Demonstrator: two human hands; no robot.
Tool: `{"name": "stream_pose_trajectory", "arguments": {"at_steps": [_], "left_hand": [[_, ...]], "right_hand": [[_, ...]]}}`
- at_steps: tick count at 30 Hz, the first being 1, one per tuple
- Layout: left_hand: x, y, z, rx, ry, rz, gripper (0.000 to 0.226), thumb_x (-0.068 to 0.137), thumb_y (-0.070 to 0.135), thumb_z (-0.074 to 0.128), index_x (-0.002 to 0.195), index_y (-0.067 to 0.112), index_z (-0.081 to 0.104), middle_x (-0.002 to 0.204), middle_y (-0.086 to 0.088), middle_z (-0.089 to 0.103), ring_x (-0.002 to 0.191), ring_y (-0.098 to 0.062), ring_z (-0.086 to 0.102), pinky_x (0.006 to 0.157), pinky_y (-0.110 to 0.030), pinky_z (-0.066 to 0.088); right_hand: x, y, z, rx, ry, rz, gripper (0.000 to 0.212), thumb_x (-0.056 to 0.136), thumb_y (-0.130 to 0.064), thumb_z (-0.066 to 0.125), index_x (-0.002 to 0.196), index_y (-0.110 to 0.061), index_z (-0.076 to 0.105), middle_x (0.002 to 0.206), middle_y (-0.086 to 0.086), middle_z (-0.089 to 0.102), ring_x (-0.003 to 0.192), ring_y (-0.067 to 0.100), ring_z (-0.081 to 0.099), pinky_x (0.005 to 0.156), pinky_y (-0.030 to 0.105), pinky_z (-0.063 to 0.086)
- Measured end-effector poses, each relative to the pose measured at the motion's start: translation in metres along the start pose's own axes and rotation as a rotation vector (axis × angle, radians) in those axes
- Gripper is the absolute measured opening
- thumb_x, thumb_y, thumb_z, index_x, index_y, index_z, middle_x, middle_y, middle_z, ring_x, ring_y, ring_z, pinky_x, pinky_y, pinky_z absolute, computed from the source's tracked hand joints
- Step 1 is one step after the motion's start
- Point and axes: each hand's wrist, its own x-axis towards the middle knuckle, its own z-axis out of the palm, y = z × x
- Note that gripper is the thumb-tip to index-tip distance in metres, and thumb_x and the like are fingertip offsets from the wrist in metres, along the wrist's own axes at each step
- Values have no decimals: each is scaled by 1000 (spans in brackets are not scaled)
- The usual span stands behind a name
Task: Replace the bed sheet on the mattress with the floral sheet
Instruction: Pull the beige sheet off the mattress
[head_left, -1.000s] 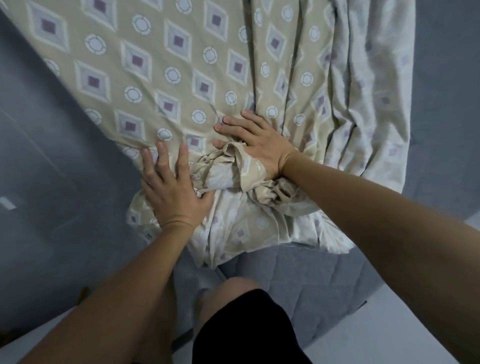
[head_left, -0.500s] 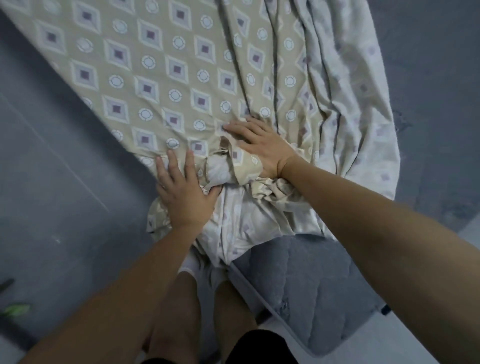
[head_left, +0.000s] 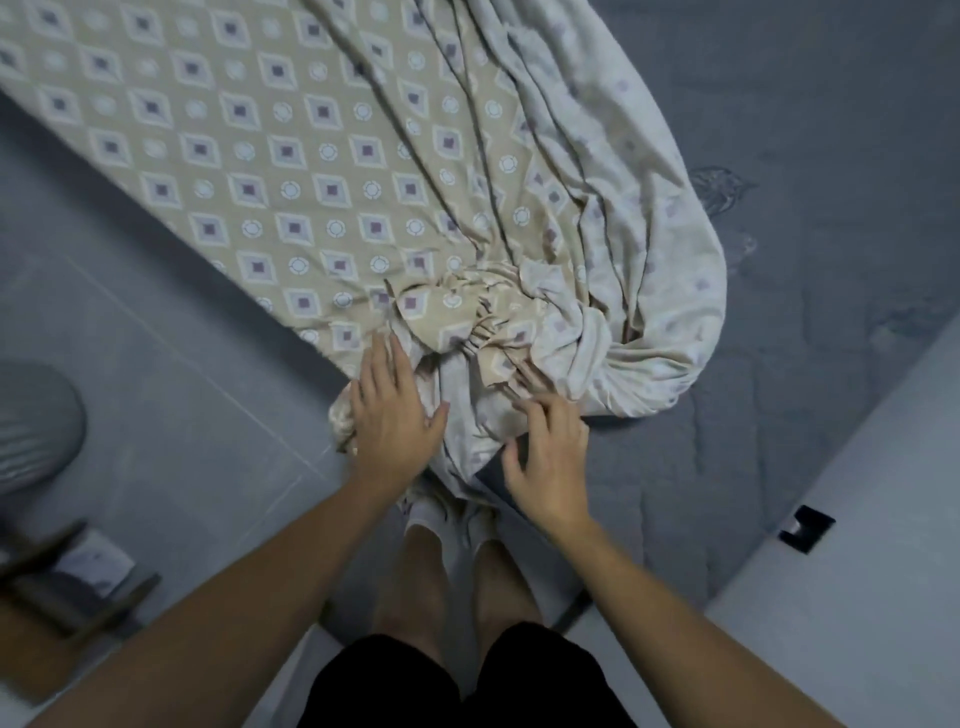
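Two hands reach down to the bunched corner of the bed sheet (head_left: 322, 171). Our left hand (head_left: 392, 415) lies flat on the cloth with its fingers (head_left: 387, 358) straight and close together, and it holds nothing. Our right hand (head_left: 548, 457) has its fingers (head_left: 535, 405) bent a little and spread; their tips touch the crumpled folds, but we cannot tell if they pinch the cloth.

The tan sheet with its diamonds and circles runs up and to the left from our hands. Its right side is peeled back in a pale roll, and the grey mattress (head_left: 727, 467) shows bare beside it and under our right hand. Grey floor (head_left: 156, 374) lies open along the left edge of the bed. Our legs (head_left: 457, 582) stand right at the corner, just below the sheet's loose end.
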Motion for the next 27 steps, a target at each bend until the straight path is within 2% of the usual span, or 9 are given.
{"name": "stream_pose_trajectory", "arguments": {"at_steps": [4, 6, 9, 11, 14, 19, 22, 25, 27], "left_hand": [[-6, 2, 24, 159, -164, 94, 124, 74, 84, 59, 159, 4, 19, 168, -29, 9, 156, -45, 8, 123, -63, 18], [-1, 9, 31, 276, -280, 80, 142, 61, 99, 54, 160, 5, 15, 167, -31, 8, 156, -46, 0, 123, -65, 10], [3, 23, 41, 370, -331, 26, 154, 48, 102, 57, 159, 6, 12, 164, -32, 13, 154, -52, 0, 119, -72, 6], [2, 32, 46, 419, -341, 6, 143, 55, 94, 65, 156, 4, 18, 161, -32, 21, 152, -53, 7, 118, -75, 8], [0, 38, 49, 503, -329, 13, 115, 73, 74, 69, 152, 3, 26, 157, -32, 27, 150, -54, 15, 116, -76, 14], [2, 27, 50, 544, -323, 55, 77, 82, 38, 70, 144, 4, 41, 154, -33, 35, 146, -54, 26, 115, -71, 24], [2, 15, 56, 528, -323, 108, 62, 80, 28, 72, 132, 4, 50, 145, -33, 46, 139, -52, 39, 110, -69, 32], [3, 0, 52, 514, -297, 199, 57, 77, 26, 72, 127, 5, 53, 137, -31, 52, 131, -50, 47, 106, -65, 38], [6, -8, 43, 490, -291, 273, 68, 78, 38, 70, 134, 5, 50, 138, -31, 50, 131, -49, 45, 106, -62, 36]], "right_hand": [[-41, 29, 35, 148, -97, 239, 51, 85, -12, 68, 133, -16, 53, 133, 5, 44, 123, 27, 44, 101, 44, 46], [-40, 34, 49, 271, -128, 290, 49, 86, -7, 66, 133, -14, 54, 130, 5, 47, 122, 23, 46, 103, 37, 44], [-20, 33, 62, 633, -117, 599, 41, 89, -5, 68, 127, -12, 55, 113, 7, 59, 103, 18, 58, 90, 31, 48], [-3, 32, 66, 925, -55, 816, 42, 91, -2, 70, 129, -11, 57, 111, 6, 67, 99, 15, 65, 88, 28, 51], [10, 32, 66, 1215, -53, 976, 43, 93, 1, 69, 134, -5, 56, 120, 9, 69, 110, 23, 67, 99, 39, 56], [1, 38, 78, 1084, -208, 962, 21, 88, 7, 71, 108, 8, 66, 96, 18, 74, 92, 29, 72, 88, 45, 60], [-16, 24, 91, 1018, -334, 860, 25, 89, 11, 67, 113, 4, 64, 104, 20, 72, 83, 18, 67, 77, 24, 57], [-37, 2, 110, 845, -260, 754, 34, 85, 10, 69, 117, 1, 65, 107, 13, 73, 91, 17, 68, 85, 26, 57], [-50, -18, 126, 738, -154, 712, 37, 81, 2, 71, 117, -7, 69, 107, 3, 72, 98, 17, 67, 89, 30, 56]]}}
